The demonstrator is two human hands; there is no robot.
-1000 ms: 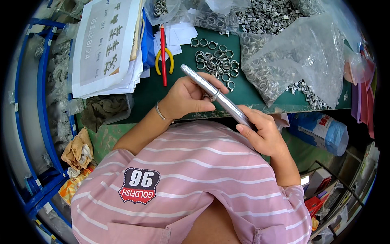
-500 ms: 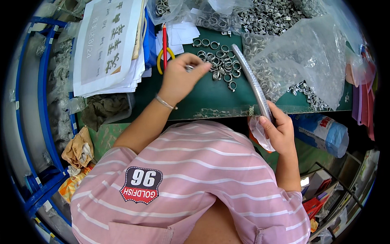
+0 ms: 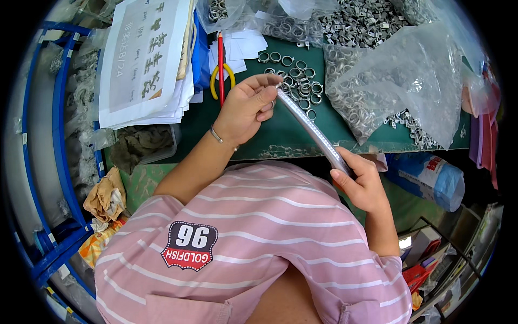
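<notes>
My right hand (image 3: 364,181) is closed round the lower end of a long, slim silvery rod (image 3: 310,127) with a speckled, shiny surface. The rod slants up and left over the green table. At its upper end my left hand (image 3: 247,108) is pinched closed, thumb and forefinger touching the tip. A small metal ring seems to be in those fingers, mostly hidden by them. Just behind the rod's tip lies a loose pile of metal rings (image 3: 305,86), several of them partly covered by my hand and the rod.
Red-handled tool (image 3: 220,59) and yellow-handled scissors (image 3: 229,70) lie left of the rings. Farther left is a stack of printed sheets (image 3: 145,59). A clear bag of rings (image 3: 350,102) and small metal parts (image 3: 364,24) are at right. The table's front edge (image 3: 259,153) runs before me.
My left hand has moved slightly right and its fingers have come to the rod's tip. The rod has swung down and left, toward that hand.
</notes>
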